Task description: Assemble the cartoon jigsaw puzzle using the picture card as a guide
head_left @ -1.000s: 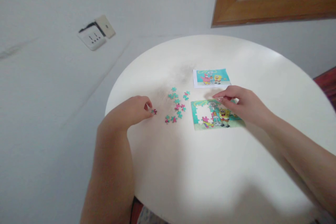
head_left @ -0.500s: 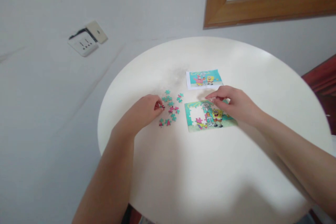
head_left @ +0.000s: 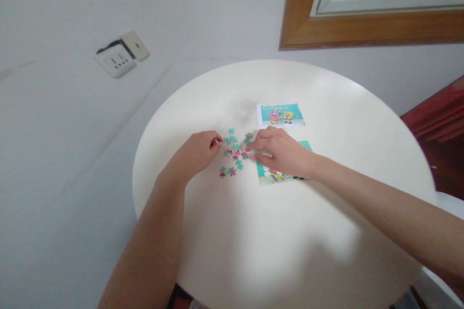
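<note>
Small jigsaw pieces (head_left: 232, 140), turquoise and pink, lie scattered on the white table between my two hands. My left hand (head_left: 197, 152) rests at their left edge, thumb and forefinger drawn together; whatever may be between the tips is too small to make out. From the right, my right hand (head_left: 281, 152) reaches in with thumb and forefinger closing at a pink puzzle piece (head_left: 244, 154). Beneath that hand and wrist lies the partly filled cartoon puzzle (head_left: 268, 179), mostly covered, with its lower left part showing. A printed reference picture (head_left: 281, 115) lies just behind it.
The round white table (head_left: 217, 231) stands against a pale wall with a socket (head_left: 118, 60). A wood-framed window (head_left: 348, 29) is above at the right. Red cloth (head_left: 438, 111) hangs at the far right, and a white rounded edge shows at lower right.
My right hand has moved left from above the puzzle to the loose pieces. My left hand has drawn back slightly, and a dark pink piece now lies beside its fingertips. The view has shifted a little.
</note>
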The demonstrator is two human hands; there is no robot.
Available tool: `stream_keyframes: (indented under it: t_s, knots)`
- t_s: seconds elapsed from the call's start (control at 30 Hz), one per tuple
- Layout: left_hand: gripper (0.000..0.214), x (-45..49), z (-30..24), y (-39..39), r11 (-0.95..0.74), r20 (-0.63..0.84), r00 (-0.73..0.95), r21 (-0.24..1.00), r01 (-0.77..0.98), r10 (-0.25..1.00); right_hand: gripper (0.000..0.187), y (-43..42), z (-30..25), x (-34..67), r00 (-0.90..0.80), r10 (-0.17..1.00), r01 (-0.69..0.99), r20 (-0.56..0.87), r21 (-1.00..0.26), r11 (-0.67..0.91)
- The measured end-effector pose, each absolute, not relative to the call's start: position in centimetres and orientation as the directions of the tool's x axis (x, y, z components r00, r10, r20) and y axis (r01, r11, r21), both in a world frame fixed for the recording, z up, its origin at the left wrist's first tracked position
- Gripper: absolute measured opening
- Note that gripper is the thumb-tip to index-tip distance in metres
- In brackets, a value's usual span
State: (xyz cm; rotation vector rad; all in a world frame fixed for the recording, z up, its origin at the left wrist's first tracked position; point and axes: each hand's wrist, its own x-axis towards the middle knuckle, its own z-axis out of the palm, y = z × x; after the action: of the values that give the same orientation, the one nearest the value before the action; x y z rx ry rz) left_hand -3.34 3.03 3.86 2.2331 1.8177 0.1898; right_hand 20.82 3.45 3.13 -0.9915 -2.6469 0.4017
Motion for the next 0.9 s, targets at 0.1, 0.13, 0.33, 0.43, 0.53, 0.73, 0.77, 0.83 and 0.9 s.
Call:
stream_keyframes:
  t_s: [0.1, 0.13, 0.33, 0.43, 0.53, 0.73, 0.77, 0.83, 0.9]
  knots:
    - [0.028, -3.3, 3.9, 2.9, -0.18, -0.049, 0.2, 0.271, 0.946, 0.979, 0.026, 3.8, 3.8, 17.2, -0.745, 0.662, 0.628, 0.084, -0.245, 0.738]
    - [0.028, -3.3, 3.8, 2.8, -0.18, -0.047, 0.2, 0.269, 0.946, 0.979, 0.026, 3.9, 3.9, 16.3, -0.735, 0.675, 0.651, 0.069, -0.209, 0.73]
    - [0.029, -3.6, 3.3, 2.8, -0.19, -0.004, 0.199, 0.279, 0.941, 0.98, 0.027, 3.8, 3.4, 13.6, -0.629, 0.777, 0.775, 0.024, -0.068, 0.629]
    - [0.03, -3.8, 3.1, 2.8, -0.208, 0.004, 0.216, 0.292, 0.934, 0.976, 0.023, 3.5, 3.3, 13.2, -0.609, 0.793, 0.792, 0.016, -0.04, 0.609]
    - [0.029, -3.8, 2.9, 2.6, -0.244, 0.005, 0.257, 0.321, 0.915, 0.967, 0.021, 3.5, 3.2, 13.2, -0.611, 0.792, 0.791, 0.004, -0.056, 0.61]
    - [0.029, -3.8, 2.3, 2.3, -0.309, 0.001, 0.332, 0.374, 0.874, 0.943, 0.021, 4.1, 2.6, 13.6, -0.616, 0.788, 0.782, -0.023, -0.144, 0.607]
    - [0.029, -3.8, 2.3, 2.3, -0.314, 0.001, 0.339, 0.382, 0.869, 0.941, 0.021, 4.1, 2.5, 13.7, -0.615, 0.788, 0.781, -0.022, -0.154, 0.605]
    - [0.028, -3.8, 2.3, 2.3, -0.324, 0.003, 0.352, 0.396, 0.859, 0.936, 0.021, 4.1, 2.4, 13.9, -0.616, 0.787, 0.776, -0.009, -0.173, 0.606]
    - [0.025, -3.8, 2.4, 2.3, -0.337, 0.001, 0.369, 0.411, 0.847, 0.929, 0.021, 4.1, 2.3, 14.1, -0.62, 0.785, 0.771, 0.009, -0.184, 0.61]
